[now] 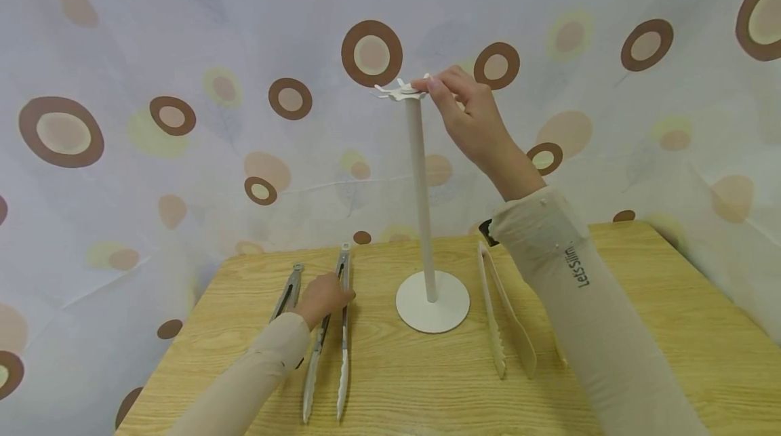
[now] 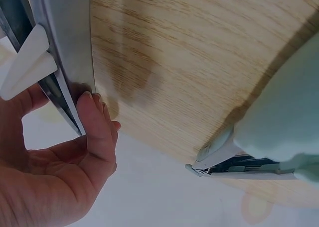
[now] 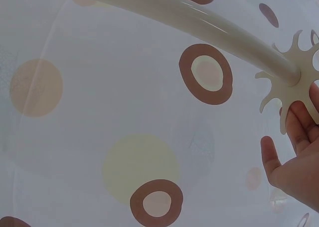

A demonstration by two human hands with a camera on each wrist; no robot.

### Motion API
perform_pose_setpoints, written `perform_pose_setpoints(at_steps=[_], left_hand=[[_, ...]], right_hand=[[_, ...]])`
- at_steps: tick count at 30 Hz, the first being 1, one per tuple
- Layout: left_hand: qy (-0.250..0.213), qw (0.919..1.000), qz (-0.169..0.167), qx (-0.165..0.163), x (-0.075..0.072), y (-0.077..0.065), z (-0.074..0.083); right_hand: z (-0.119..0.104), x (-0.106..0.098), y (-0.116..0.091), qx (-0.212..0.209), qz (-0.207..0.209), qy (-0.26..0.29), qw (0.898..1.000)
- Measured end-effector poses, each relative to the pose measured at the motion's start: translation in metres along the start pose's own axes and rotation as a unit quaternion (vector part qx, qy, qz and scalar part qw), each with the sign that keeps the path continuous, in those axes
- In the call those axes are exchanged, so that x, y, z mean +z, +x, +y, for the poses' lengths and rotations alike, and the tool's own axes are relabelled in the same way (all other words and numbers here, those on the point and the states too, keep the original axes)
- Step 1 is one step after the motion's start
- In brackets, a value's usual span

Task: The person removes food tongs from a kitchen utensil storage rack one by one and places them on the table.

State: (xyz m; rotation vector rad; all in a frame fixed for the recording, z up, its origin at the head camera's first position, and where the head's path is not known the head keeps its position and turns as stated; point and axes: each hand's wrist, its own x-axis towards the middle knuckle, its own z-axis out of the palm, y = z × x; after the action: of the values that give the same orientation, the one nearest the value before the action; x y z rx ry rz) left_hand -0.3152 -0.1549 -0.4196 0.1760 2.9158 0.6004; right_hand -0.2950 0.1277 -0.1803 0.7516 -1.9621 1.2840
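In the head view, a white stand (image 1: 419, 199) rises from a round base and bears a hooked top plate (image 1: 399, 93). My right hand (image 1: 472, 114) holds the edge of that plate with its fingertips; the right wrist view has the hooked plate (image 3: 294, 70) from below, with fingers against it. At the left, my left hand (image 1: 323, 298) grips a pair of metal tongs (image 1: 344, 354) with pale scalloped tips that rest spread on the table. The left wrist view shows thumb and fingers on the tongs' metal arm (image 2: 67, 43), beside a white tab.
A second pair of metal tongs (image 1: 293, 290) lies left of my left hand, partly behind the arm. Beige tongs (image 1: 497, 307) lie right of the stand's base. Something yellow (image 1: 560, 349) peeks out by my right sleeve. Patterned cloth (image 1: 366, 151) hangs behind the wooden table (image 1: 378, 382).
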Motion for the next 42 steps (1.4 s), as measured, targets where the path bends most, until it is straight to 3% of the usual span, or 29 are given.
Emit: perform_pose_setpoints(at_steps=[16, 42], left_hand=[[0.034, 0.9992, 0.008, 0.019, 0.004, 0.002, 0.0], [0.035, 0.9993, -0.013, -0.006, 0.016, 0.01, -0.004]], right_hand=[[0.001, -0.002, 0.0, 0.005, -0.003, -0.003, 1.0], [-0.001, -0.005, -0.003, 0.007, -0.002, -0.003, 1.0]])
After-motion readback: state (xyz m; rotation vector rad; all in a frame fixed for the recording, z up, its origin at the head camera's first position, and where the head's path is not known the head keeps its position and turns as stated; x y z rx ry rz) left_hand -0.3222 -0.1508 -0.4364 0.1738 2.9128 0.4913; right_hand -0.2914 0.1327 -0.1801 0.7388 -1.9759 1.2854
